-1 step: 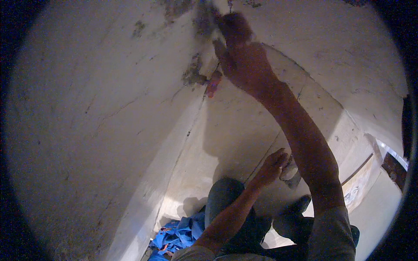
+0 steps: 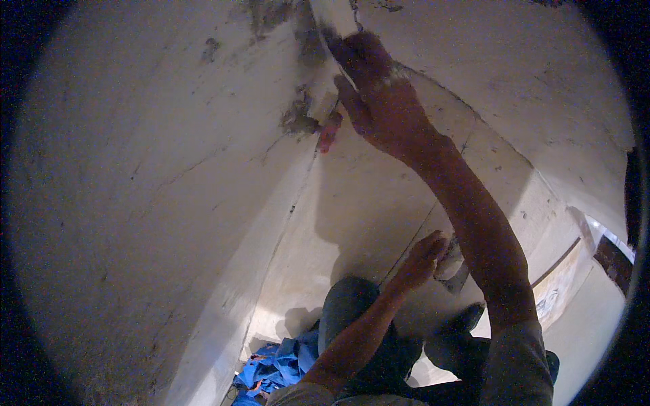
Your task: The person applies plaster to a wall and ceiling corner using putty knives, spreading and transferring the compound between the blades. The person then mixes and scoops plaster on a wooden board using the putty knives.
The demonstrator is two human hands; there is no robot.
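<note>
A putty knife (image 2: 332, 81) with a reddish handle end was gripped by the closed fingers of the right hand (image 2: 382, 101), pressed against the wall corner (image 2: 298, 122); it was judged light and stiff, best held at the handle. A small container (image 2: 448, 260) was clasped in the left hand (image 2: 423, 257)

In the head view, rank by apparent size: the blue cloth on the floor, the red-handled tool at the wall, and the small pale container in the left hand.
1. blue cloth
2. pale container, partly hidden
3. red-handled tool, mostly hidden; order with the container unsure
</note>
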